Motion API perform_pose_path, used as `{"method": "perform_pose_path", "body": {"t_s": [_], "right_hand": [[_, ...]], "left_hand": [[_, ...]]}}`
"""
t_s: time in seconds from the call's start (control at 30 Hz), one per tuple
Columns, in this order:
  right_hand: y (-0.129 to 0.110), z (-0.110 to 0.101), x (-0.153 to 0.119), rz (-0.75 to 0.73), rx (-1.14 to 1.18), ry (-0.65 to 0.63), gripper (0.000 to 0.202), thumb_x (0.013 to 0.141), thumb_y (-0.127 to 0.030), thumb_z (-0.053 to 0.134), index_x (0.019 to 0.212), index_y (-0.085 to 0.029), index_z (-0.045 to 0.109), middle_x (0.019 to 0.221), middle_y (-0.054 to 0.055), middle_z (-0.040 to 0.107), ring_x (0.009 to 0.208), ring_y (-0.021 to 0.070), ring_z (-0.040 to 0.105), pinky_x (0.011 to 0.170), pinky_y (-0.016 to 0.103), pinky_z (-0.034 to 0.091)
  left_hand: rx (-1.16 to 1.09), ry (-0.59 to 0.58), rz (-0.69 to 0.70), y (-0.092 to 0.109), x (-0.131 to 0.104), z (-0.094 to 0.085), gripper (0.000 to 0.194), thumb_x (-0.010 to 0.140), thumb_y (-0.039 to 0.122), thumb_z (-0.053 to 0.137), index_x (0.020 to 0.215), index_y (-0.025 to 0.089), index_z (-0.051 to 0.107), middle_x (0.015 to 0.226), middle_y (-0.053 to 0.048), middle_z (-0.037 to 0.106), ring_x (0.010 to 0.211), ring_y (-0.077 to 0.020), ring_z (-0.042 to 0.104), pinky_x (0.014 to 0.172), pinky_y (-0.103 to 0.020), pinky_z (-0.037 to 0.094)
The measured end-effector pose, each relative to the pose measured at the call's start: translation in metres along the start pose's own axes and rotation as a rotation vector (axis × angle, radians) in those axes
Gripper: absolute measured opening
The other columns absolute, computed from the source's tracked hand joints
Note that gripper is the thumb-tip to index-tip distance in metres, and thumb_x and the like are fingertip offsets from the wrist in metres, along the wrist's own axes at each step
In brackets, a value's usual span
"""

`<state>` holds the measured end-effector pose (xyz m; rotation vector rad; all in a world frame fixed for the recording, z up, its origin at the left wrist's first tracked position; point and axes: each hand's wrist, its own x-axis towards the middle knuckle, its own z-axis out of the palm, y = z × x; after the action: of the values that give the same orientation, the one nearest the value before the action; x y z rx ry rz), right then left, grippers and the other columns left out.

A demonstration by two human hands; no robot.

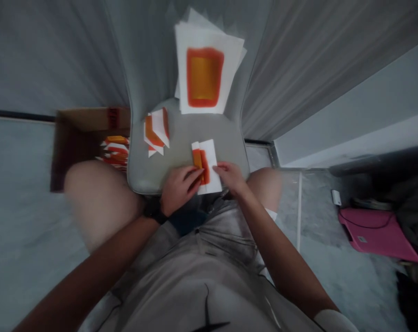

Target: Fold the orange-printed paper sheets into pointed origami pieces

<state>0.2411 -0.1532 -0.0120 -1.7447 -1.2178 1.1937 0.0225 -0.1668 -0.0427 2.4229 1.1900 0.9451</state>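
Your grey chair (181, 138) carries the paper (211, 168) at its front edge, between your 2 hands, long axis pointing away from you; your left hand (180, 186) rests fingers on the orange folded side, your right hand (231, 177) touches the opposite long edge, and blur hides whether either pinches it

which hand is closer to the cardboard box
Left. The left hand is right of the cardboard box, at the paper sheet; the right hand is farther right, at that sheet's right edge.
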Motion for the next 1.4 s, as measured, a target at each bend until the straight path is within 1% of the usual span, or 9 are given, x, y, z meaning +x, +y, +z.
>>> {"method": "perform_pose_path", "body": {"t_s": [0.1,0.4,0.67,0.77,0.87,1.07,1.17,1.27,1.4], "right_hand": [[0.004,0.006,-0.004,-0.01,-0.028,0.035,0.037,0.087,-0.053,0.069,0.098,-0.019,0.077,0.08,0.005,0.079,0.079,0.026,0.075,0.069,0.035,0.058],[0.001,0.013,-0.015,-0.184,-0.43,0.215,0.041,0.093,-0.028,0.061,0.129,-0.011,0.071,0.112,0.016,0.077,0.099,0.0268,0.071,0.096,0.041,0.054],[-0.002,0.027,-0.033,-0.358,-0.485,0.342,0.032,0.099,-0.031,0.056,0.121,-0.016,0.073,0.125,0.018,0.07,0.12,0.0297,0.063,0.11,0.043,0.048],[-0.007,0.026,-0.033,-0.31,-0.386,0.249,0.039,0.105,-0.045,0.048,0.107,-0.018,0.076,0.107,0.014,0.075,0.104,0.0273,0.069,0.099,0.038,0.053],[-0.012,0.023,-0.025,-0.138,-0.251,0.08,0.069,0.107,-0.065,0.028,0.093,-0.019,0.078,0.087,0.012,0.075,0.088,0.0272,0.072,0.085,0.038,0.057],[-0.023,0.027,-0.005,0.019,-0.008,-0.164,0.097,0.099,-0.082,0.007,0.103,-0.019,0.081,0.081,0.011,0.077,0.081,0.0252,0.074,0.075,0.036,0.059],[-0.031,0.033,-0.005,-0.057,-0.039,-0.213,0.087,0.104,-0.074,0.014,0.099,-0.018,0.081,0.084,0.009,0.078,0.087,0.0238,0.074,0.08,0.034,0.057],[-0.034,0.038,-0.009,-0.168,-0.222,-0.17,0.059,0.105,-0.059,0.042,0.089,-0.018,0.081,0.082,0.006,0.077,0.09,0.0243,0.073,0.083,0.032,0.054],[-0.028,0.043,-0.011,-0.267,-0.206,-0.213,0.03,0.096,-0.04,0.064,0.111,-0.021,0.08,0.107,0.006,0.079,0.098,0.0209,0.072,0.089,0.03,0.055]], "left_hand": [[-0.058,0.048,-0.113,0.006,-0.003,0.001,0.044,0.103,0.031,0.054,0.146,0.024,0.059,0.134,-0.012,0.065,0.124,-0.0267,0.062,0.107,-0.043,0.05],[0.079,-0.068,-0.032,0.005,0.001,0.003,0.029,0.101,0.029,0.061,0.128,0.025,0.072,0.133,-0.011,0.069,0.122,-0.0314,0.059,0.099,-0.048,0.048],[0.093,-0.031,-0.054,0.007,0.002,0.007,0.034,0.101,0.03,0.061,0.134,0.023,0.068,0.13,-0.011,0.069,0.119,-0.0316,0.059,0.1,-0.047,0.047],[0.118,0.04,-0.148,0.01,0.002,0.008,0.037,0.102,0.033,0.06,0.136,0.02,0.065,0.117,-0.012,0.073,0.113,-0.0327,0.061,0.099,-0.048,0.046],[0.102,0.102,-0.243,0.011,0.002,0.008,0.035,0.104,0.031,0.054,0.136,0.021,0.065,0.108,-0.01,0.076,0.109,-0.0323,0.062,0.099,-0.049,0.045],[-0.03,0.091,-0.313,0.008,0.002,0.001,0.035,0.104,0.033,0.055,0.134,0.021,0.067,0.102,-0.007,0.078,0.107,-0.0298,0.065,0.101,-0.047,0.046],[-0.14,0.095,-0.335,0.006,0.002,-0.004,0.037,0.104,0.036,0.055,0.136,0.02,0.066,0.105,-0.007,0.078,0.104,-0.0263,0.068,0.1,-0.043,0.05],[-0.263,0.095,-0.33,0.003,0.002,-0.011,0.04,0.108,0.039,0.046,0.134,0.017,0.067,0.119,-0.011,0.076,0.114,-0.0254,0.068,0.106,-0.043,0.05],[-0.463,0.156,-0.441,0.001,0.0,-0.024,0.049,0.112,0.045,0.032,0.129,0.018,0.068,0.13,-0.012,0.073,0.127,-0.0252,0.065,0.113,-0.044,0.048]]}}
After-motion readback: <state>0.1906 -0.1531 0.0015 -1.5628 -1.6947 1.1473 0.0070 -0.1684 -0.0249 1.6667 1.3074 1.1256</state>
